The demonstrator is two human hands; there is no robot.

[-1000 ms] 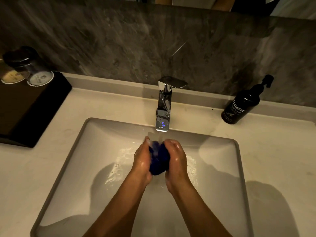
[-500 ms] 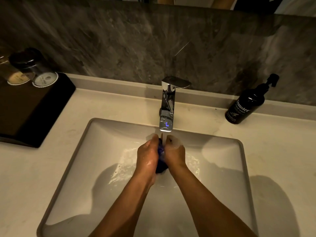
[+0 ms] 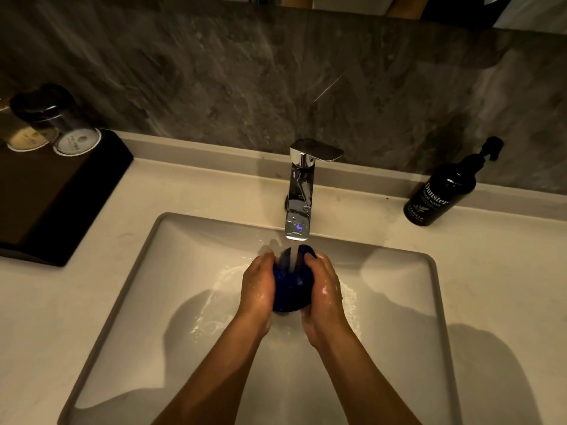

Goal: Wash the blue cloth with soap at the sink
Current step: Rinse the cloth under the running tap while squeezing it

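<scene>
The blue cloth (image 3: 291,283) is bunched into a wet ball over the white sink basin (image 3: 171,271). My left hand (image 3: 257,286) grips its left side and my right hand (image 3: 325,289) grips its right side, fingers curled round it. Both hands are wet, with a little foam on the right one. Water runs from the chrome faucet (image 3: 299,191) straight onto the top of the cloth. A black hand wash pump bottle (image 3: 441,191) stands on the counter at the back right.
A black tray (image 3: 52,197) sits on the counter at the left with two upturned glasses (image 3: 58,124) on paper coasters. A grey stone backsplash rises behind the faucet. The pale counter (image 3: 491,271) surrounds the basin.
My hands drew apart a little, showing more of the cloth ball than half a second ago. The cloth stays under the running water.
</scene>
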